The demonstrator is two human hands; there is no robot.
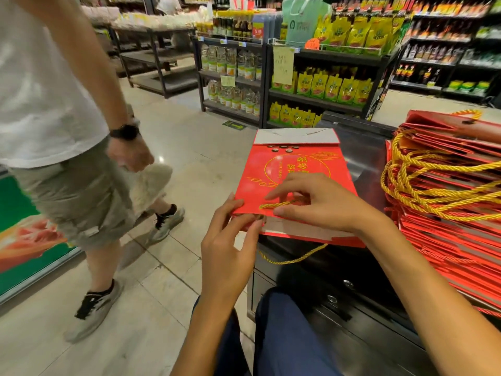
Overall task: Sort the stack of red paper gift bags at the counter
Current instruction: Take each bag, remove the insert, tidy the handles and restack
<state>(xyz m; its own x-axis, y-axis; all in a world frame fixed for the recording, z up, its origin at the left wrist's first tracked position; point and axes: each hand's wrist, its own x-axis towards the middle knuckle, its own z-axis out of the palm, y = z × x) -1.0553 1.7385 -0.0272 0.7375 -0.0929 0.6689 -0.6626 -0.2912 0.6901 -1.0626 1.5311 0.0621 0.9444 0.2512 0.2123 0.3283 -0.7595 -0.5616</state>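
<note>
At counter edge (360, 158), both hands (227, 234) (322, 202) pinching flat red bag (295, 169) (stack (447, 191) rightward).

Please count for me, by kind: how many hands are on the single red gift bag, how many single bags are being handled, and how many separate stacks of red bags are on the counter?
Hands on the bag: 2, the left hand and the right hand
Single red gift bag being handled: 1
Stack of red bags with gold cord handles: 1
Total: 4
</note>
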